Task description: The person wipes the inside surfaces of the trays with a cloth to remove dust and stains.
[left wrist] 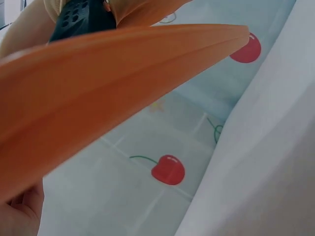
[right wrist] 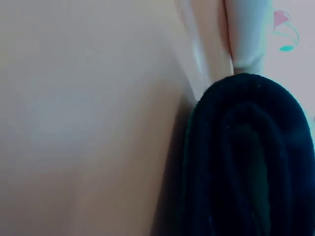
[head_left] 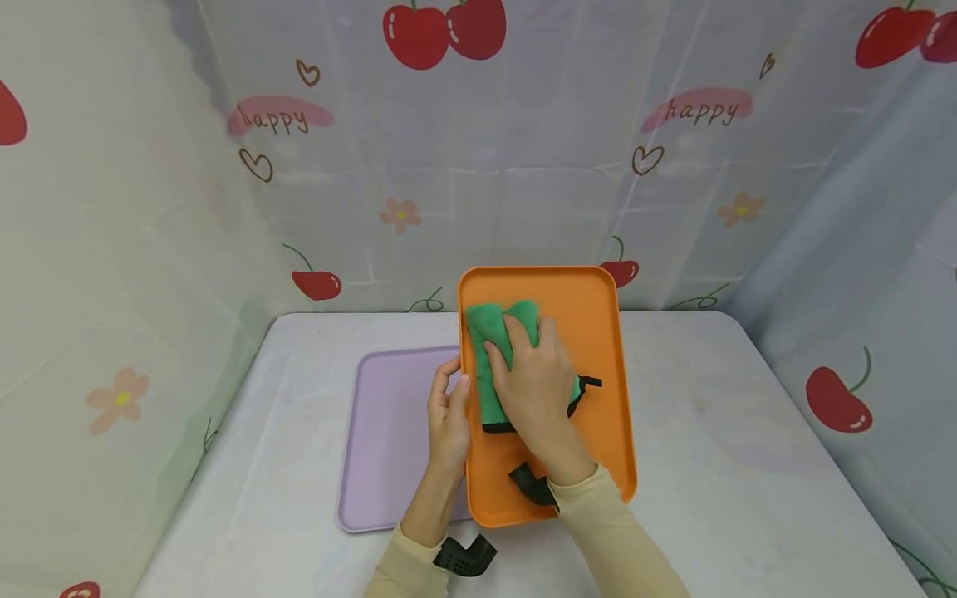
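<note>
In the head view my left hand (head_left: 449,423) holds the orange tray (head_left: 586,307) by its left rim, some of its fingers hidden by the tray. The tray is raised off the table and tilted; its orange underside (left wrist: 98,93) fills much of the left wrist view. My right hand (head_left: 538,378) grips a folded green cloth (head_left: 489,399) with black edging and presses it on the left part of the tray's inner face. Close up in the right wrist view is the cloth's dark folded edge (right wrist: 246,98).
A light purple tray (head_left: 381,448) lies on the white table (head_left: 703,498), partly covered by the orange one. Curtains printed with cherries (head_left: 317,285) enclose the table's back and sides. A black wrist mount (head_left: 467,556) sits at the left wrist.
</note>
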### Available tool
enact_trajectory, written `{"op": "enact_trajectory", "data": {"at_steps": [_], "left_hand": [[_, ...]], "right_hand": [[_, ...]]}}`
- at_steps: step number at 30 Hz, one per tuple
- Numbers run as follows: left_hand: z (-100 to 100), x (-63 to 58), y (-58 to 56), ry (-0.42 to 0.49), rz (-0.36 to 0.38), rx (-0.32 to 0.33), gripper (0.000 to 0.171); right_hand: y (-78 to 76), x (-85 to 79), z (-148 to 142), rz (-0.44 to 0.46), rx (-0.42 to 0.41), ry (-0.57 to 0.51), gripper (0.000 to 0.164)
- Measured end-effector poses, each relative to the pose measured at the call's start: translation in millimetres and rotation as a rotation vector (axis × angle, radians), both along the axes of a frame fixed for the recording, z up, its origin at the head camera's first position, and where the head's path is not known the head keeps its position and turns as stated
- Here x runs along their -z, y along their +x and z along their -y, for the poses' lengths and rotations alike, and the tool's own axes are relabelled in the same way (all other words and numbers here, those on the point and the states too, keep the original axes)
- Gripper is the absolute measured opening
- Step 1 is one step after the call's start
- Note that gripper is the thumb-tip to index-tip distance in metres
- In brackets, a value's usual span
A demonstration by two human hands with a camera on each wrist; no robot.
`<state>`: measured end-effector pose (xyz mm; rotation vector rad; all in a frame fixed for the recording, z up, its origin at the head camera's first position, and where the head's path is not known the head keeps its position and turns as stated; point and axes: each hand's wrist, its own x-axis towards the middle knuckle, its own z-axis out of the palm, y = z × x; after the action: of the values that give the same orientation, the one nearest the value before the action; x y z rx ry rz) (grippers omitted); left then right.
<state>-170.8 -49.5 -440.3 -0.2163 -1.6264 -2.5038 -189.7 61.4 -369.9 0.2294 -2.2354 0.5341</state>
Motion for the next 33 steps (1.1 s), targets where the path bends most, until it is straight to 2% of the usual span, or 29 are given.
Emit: {"op": "enact_trajectory", "data": {"at_steps": [8,20,26,33], "left_hand": [[0,0.3,-0.8,-0.018,-0.005,-0.022,0.031],[2,-1.2,0.8,0.014,0.0,-0.007,0.034],[2,-2.8,1.6,0.025,0.002,0.0,0.036],[6,-3.9,1.8,0.006,0.02,-0.028,0.036]], "right_hand": [[5.0,2.7,7,-0.039,-0.054,0.051,0.038],[3.4,3.9,-2,-0.012,-0.106,0.046,0.04],[3.9,4.2,-8,0.01,-0.107,0.032,0.039],[4.1,4.2,-22,0.026,-0.074,0.017,0.039]]}}
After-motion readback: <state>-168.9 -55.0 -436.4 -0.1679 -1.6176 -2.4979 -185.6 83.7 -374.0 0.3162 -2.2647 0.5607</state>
